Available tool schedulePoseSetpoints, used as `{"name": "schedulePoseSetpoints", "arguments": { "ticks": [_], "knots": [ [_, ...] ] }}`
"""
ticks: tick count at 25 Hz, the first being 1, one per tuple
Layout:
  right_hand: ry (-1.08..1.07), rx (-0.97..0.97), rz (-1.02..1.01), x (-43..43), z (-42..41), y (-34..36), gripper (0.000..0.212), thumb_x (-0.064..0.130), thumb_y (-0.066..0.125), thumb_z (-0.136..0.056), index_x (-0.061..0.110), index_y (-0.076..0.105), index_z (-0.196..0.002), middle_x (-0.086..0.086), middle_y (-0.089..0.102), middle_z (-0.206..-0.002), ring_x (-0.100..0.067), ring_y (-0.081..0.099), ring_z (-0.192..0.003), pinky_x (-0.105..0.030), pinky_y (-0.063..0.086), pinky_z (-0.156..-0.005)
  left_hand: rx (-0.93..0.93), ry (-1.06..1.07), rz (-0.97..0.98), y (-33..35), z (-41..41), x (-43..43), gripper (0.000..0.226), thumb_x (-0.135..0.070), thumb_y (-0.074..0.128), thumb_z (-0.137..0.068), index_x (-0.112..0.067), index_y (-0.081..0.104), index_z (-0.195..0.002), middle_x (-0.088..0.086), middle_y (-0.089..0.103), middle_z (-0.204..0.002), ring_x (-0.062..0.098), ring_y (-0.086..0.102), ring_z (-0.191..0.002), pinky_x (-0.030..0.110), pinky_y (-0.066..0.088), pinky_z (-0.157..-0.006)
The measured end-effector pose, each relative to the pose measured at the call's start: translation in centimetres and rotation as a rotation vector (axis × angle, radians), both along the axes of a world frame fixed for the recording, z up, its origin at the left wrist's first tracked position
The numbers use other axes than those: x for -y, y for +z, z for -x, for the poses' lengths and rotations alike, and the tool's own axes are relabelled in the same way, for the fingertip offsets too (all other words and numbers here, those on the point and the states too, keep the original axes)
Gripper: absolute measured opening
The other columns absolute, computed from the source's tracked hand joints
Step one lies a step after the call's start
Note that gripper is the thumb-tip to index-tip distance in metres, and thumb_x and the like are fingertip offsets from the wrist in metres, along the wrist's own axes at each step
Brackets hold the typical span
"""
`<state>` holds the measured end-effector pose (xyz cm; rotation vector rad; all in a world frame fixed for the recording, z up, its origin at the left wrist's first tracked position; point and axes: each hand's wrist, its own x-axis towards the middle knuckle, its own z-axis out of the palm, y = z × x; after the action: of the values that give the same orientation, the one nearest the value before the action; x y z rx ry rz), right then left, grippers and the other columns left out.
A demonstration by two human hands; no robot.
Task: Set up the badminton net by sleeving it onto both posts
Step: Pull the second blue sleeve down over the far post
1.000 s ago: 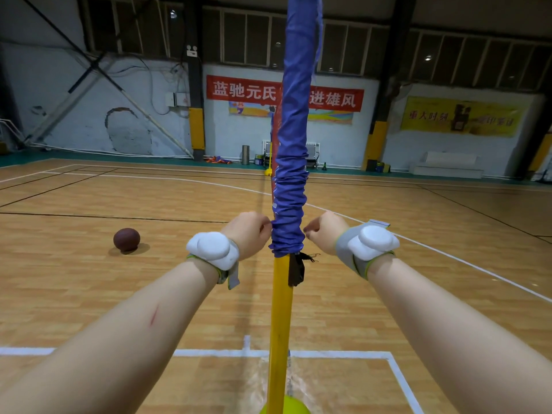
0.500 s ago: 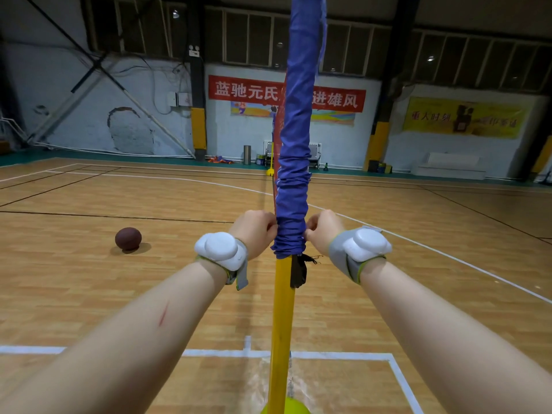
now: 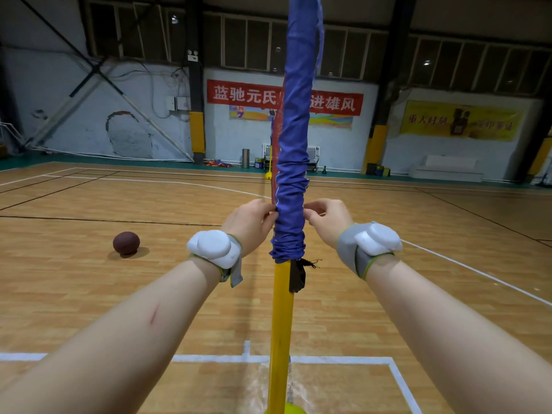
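A yellow post (image 3: 281, 324) stands upright right in front of me. The net's blue sleeve (image 3: 294, 150) covers its upper part and bunches into folds at its lower end. A dark strap (image 3: 298, 274) hangs just below the sleeve's hem. My left hand (image 3: 249, 224) pinches the sleeve fabric from the left, a little above the bunched folds. My right hand (image 3: 327, 219) pinches it from the right at the same height. Red net mesh (image 3: 274, 150) runs edge-on behind the sleeve toward the far yellow post base (image 3: 268, 174).
A dark brown ball (image 3: 126, 242) lies on the wooden floor to the left. White court lines (image 3: 328, 359) cross the floor near the post's yellow-green base (image 3: 294, 409). Clutter, a bin (image 3: 245, 158) and benches line the far wall.
Both hands have risen from the sleeve's bunched lower end to a grip higher on the fabric. The sleeve's hem stays at about the same height on the post.
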<state>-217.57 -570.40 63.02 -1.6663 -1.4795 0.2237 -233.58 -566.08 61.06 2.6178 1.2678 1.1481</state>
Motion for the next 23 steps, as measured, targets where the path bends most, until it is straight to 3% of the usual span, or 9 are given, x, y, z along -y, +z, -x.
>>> {"name": "schedulePoseSetpoints", "arguments": {
  "ticks": [4, 8, 12, 14, 18, 21, 23],
  "knots": [
    [-0.035, 0.109, 0.037, -0.4, 0.2, -0.2, 0.02, 0.013, 0.054, -0.089, 0.003, 0.069, -0.097, -0.015, 0.069, -0.096, -0.027, 0.059, -0.088, -0.028, 0.041, -0.073, -0.109, 0.023, -0.006, 0.0, -0.4, 0.0, 0.026, -0.018, 0.042, -0.095, -0.003, 0.063, -0.095, 0.014, 0.063, -0.099, 0.033, 0.058, -0.092, 0.038, 0.046, -0.078],
    [0.003, 0.202, 0.145, 0.1, 0.0, -2.1, 0.013, 0.01, 0.052, -0.085, 0.004, 0.063, -0.082, -0.01, 0.058, -0.078, -0.024, 0.05, -0.075, -0.027, 0.037, -0.066, -0.364, 0.048, 0.004, -1.5, 0.0, 0.5, 0.03, -0.023, 0.038, -0.096, -0.005, 0.063, -0.097, 0.011, 0.063, -0.101, 0.03, 0.059, -0.093, 0.037, 0.048, -0.079],
    [0.01, 0.213, 0.156, 0.9, 0.0, -2.8, 0.008, 0.01, 0.051, -0.085, 0.008, 0.056, -0.079, -0.009, 0.054, -0.077, -0.024, 0.046, -0.073, -0.026, 0.035, -0.064, -0.465, 0.052, 0.057, -2.3, 0.5, 0.4, 0.029, -0.023, 0.037, -0.095, -0.007, 0.061, -0.091, 0.01, 0.063, -0.1, 0.031, 0.059, -0.09, 0.039, 0.05, -0.078],
    [-0.03, 0.157, 0.11, 0.8, 0.0, -2.2, 0.013, 0.011, 0.05, -0.086, 0.006, 0.062, -0.09, -0.009, 0.059, -0.083, -0.023, 0.049, -0.077, -0.026, 0.036, -0.067, -0.374, 0.065, 0.042, -2.2, 0.6, 0.5, 0.026, -0.025, 0.037, -0.095, -0.009, 0.057, -0.089, 0.01, 0.061, -0.1, 0.032, 0.059, -0.089, 0.039, 0.048, -0.074],
    [-0.054, 0.066, -0.026, 0.1, 0.7, -0.4, 0.027, 0.011, 0.047, -0.09, 0.007, 0.062, -0.112, -0.012, 0.068, -0.102, -0.024, 0.056, -0.087, -0.027, 0.042, -0.075, -0.043, 0.029, -0.013, -0.6, -0.2, 0.6, 0.026, -0.026, 0.041, -0.095, -0.008, 0.055, -0.108, 0.005, 0.053, -0.098, 0.027, 0.056, -0.083, 0.036, 0.044, -0.072],
    [-0.063, 0.111, -0.053, -0.5, 1.0, -0.1, 0.023, 0.009, 0.048, -0.09, 0.004, 0.067, -0.103, -0.017, 0.069, -0.103, -0.033, 0.061, -0.099, -0.039, 0.049, -0.086, -0.064, 0.019, -0.012, 0.2, -0.8, 0.4, 0.021, -0.02, 0.041, -0.095, -0.004, 0.055, -0.097, 0.014, 0.057, -0.098, 0.033, 0.055, -0.087, 0.038, 0.043, -0.073],
    [-0.085, 0.152, -0.031, -0.6, 0.9, -0.5, 0.021, 0.008, 0.049, -0.09, 0.004, 0.067, -0.098, -0.018, 0.069, -0.1, -0.034, 0.061, -0.098, -0.038, 0.049, -0.085, -0.099, 0.025, 0.007, 0.0, -0.7, 0.3, 0.02, -0.018, 0.04, -0.095, -0.004, 0.055, -0.096, 0.015, 0.059, -0.1, 0.035, 0.055, -0.09, 0.038, 0.043, -0.074]
  ]
}}
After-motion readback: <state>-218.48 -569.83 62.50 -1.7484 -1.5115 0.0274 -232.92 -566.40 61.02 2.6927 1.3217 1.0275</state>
